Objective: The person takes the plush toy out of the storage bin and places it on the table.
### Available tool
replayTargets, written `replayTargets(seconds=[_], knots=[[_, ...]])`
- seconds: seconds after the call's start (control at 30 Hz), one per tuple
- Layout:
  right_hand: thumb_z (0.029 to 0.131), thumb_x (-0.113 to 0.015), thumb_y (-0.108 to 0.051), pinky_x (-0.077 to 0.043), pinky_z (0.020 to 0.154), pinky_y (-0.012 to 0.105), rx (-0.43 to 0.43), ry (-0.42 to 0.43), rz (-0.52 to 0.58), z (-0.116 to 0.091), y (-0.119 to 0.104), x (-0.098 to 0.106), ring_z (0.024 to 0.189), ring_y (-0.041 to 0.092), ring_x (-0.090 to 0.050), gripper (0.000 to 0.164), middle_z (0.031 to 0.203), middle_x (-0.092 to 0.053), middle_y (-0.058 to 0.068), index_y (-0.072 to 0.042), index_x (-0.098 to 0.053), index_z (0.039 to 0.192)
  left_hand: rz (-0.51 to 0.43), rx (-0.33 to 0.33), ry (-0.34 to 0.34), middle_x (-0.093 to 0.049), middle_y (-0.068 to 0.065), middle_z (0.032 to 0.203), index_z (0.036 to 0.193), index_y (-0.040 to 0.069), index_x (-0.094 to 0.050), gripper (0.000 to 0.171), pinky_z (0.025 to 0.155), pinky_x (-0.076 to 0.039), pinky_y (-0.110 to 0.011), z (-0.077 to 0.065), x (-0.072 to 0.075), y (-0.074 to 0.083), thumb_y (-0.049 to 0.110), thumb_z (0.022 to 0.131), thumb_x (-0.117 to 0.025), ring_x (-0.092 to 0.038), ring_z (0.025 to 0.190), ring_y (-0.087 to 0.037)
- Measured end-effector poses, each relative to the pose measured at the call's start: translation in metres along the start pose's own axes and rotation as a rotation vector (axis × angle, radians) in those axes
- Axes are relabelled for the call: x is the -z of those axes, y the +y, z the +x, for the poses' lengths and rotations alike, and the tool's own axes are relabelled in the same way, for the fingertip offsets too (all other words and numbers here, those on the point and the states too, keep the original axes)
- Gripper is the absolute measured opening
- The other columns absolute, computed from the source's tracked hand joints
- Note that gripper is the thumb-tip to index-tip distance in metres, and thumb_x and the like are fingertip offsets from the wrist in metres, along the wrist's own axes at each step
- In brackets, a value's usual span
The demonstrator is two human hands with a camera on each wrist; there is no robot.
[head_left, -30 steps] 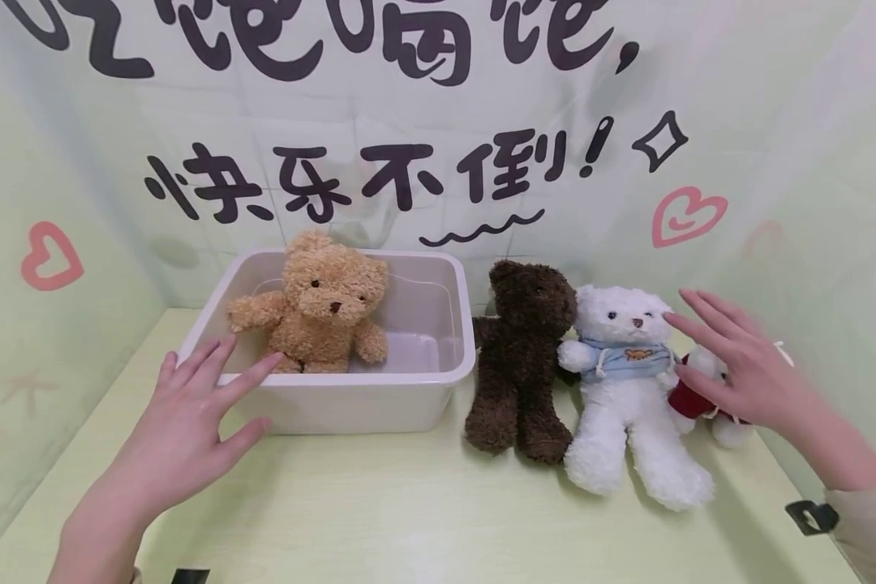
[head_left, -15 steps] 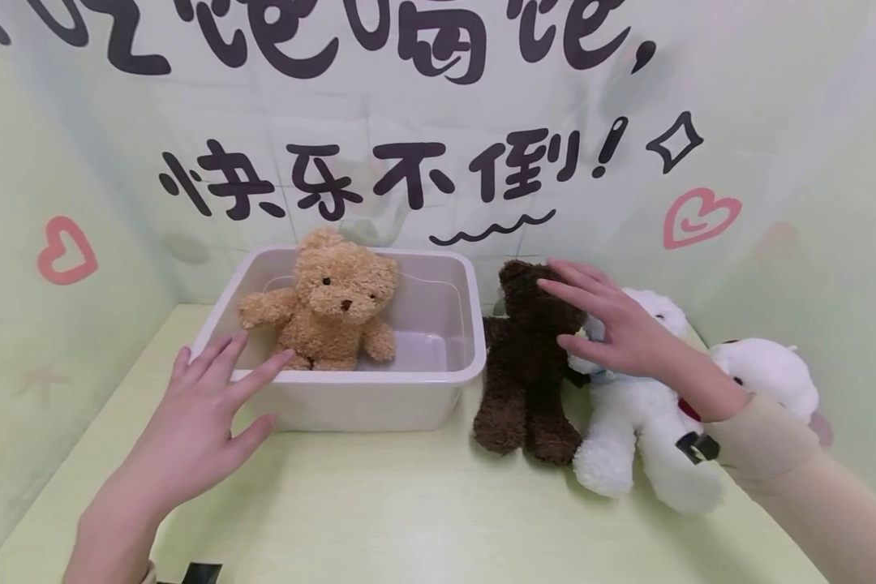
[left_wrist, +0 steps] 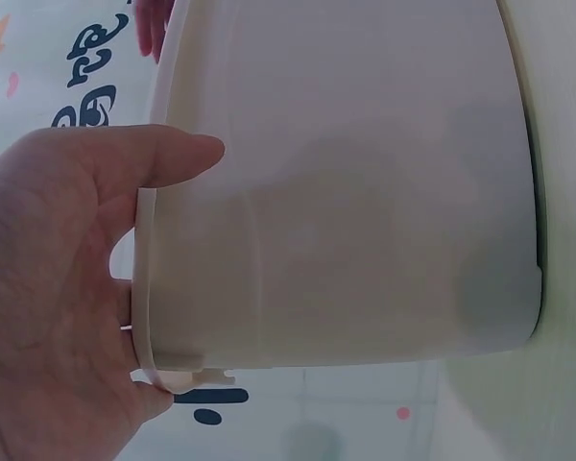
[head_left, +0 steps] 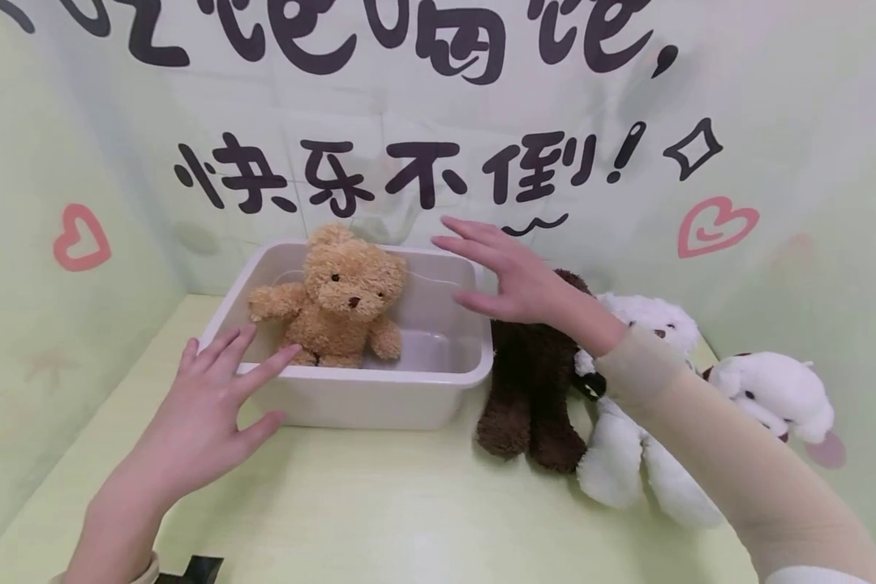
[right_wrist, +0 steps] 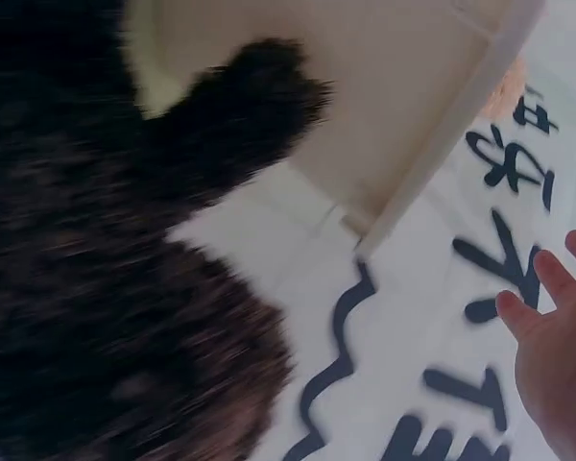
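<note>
My left hand [head_left: 204,405] is at the front left corner of a white plastic bin [head_left: 365,401], fingers spread over its rim and thumb by the outer wall. In the left wrist view, the thumb [left_wrist: 173,156] lies across the bin's outside, the other fingers behind the rim. A tan teddy bear [head_left: 343,304] sits upright in the bin's left half. My right hand [head_left: 514,276], holding nothing, hovers at the bin's back right rim with its fingers extended. Below its wrist stands a dark brown teddy bear [head_left: 529,397], its head partly hidden by hand and arm.
A white teddy bear [head_left: 650,316] leans beside the brown one, partly behind my right sleeve. Further right is a white plush toy [head_left: 781,393], mostly covered by the arm. A fabric backdrop with black lettering [head_left: 416,174] rises behind the bin on the pale table [head_left: 380,503].
My right hand has swept left, from the white bear across the brown bear to the bin's right rim. My left hand has kept its place at the bin. The head view has shifted slightly.
</note>
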State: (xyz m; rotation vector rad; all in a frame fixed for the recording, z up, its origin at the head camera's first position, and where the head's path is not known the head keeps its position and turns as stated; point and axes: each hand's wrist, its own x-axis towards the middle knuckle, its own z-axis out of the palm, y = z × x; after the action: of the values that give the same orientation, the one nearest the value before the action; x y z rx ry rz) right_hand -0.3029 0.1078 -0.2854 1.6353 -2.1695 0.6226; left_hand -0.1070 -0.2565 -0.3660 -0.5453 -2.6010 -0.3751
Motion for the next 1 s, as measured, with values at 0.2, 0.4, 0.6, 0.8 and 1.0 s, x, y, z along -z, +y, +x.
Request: replayTargets(seconds=[0.2, 0.4, 0.6, 0.8, 1.0], knots=[[0.091, -0.075, -0.028, -0.019, 0.123, 0.041, -0.002, -0.176, -0.047, 0.05, -0.005, -0.016, 0.149, 0.032, -0.035, 0.067, 0.16, -0.04, 0.019, -0.006, -0.051, 0.15, -0.004, 0.002, 0.004, -0.043, -0.036, 0.148, 0.143, 0.022, -0.059, 0.071, 0.111, -0.011, -0.077, -0.001, -0.002, 0.002, 0.028, 0.077, -0.084, -0.037, 0.136, -0.055], [0.087, -0.081, -0.037, -0.019, 0.123, 0.044, -0.08, -0.378, -0.134, 0.092, -0.015, -0.037, 0.153, 0.03, -0.026, 0.093, 0.168, -0.023, 0.013, -0.018, -0.03, 0.163, -0.005, 0.006, 0.007, -0.043, -0.035, 0.149, 0.144, 0.022, -0.059, 0.072, 0.112, -0.009, -0.076, -0.003, -0.001, 0.001, 0.028, 0.076, -0.084, -0.036, 0.137, -0.055], [0.086, -0.081, -0.045, -0.027, 0.12, 0.046, -0.103, -0.531, -0.208, 0.111, -0.023, -0.059, 0.154, 0.035, -0.019, 0.104, 0.171, -0.01, 0.011, -0.024, -0.018, 0.166, -0.002, 0.002, 0.013, -0.043, -0.036, 0.148, 0.143, 0.022, -0.06, 0.072, 0.11, -0.013, -0.078, -0.002, -0.002, 0.002, 0.028, 0.076, -0.085, -0.038, 0.136, -0.055], [0.085, -0.081, -0.048, -0.035, 0.116, 0.049, -0.124, -0.613, -0.279, 0.123, -0.026, -0.061, 0.154, 0.038, -0.019, 0.107, 0.171, -0.005, 0.011, -0.027, -0.014, 0.166, -0.001, 0.005, 0.012, -0.043, -0.036, 0.148, 0.143, 0.022, -0.06, 0.071, 0.11, -0.012, -0.078, -0.002, -0.002, 0.002, 0.029, 0.077, -0.084, -0.037, 0.137, -0.056], [0.083, -0.082, -0.047, -0.04, 0.112, 0.051, -0.18, -0.639, -0.262, 0.137, -0.026, -0.063, 0.151, 0.039, -0.025, 0.106, 0.171, -0.008, 0.012, -0.03, -0.018, 0.165, 0.0, 0.011, 0.011, -0.042, -0.036, 0.149, 0.143, 0.022, -0.06, 0.072, 0.111, -0.01, -0.078, -0.002, -0.001, 0.002, 0.028, 0.076, -0.085, -0.037, 0.137, -0.055]])
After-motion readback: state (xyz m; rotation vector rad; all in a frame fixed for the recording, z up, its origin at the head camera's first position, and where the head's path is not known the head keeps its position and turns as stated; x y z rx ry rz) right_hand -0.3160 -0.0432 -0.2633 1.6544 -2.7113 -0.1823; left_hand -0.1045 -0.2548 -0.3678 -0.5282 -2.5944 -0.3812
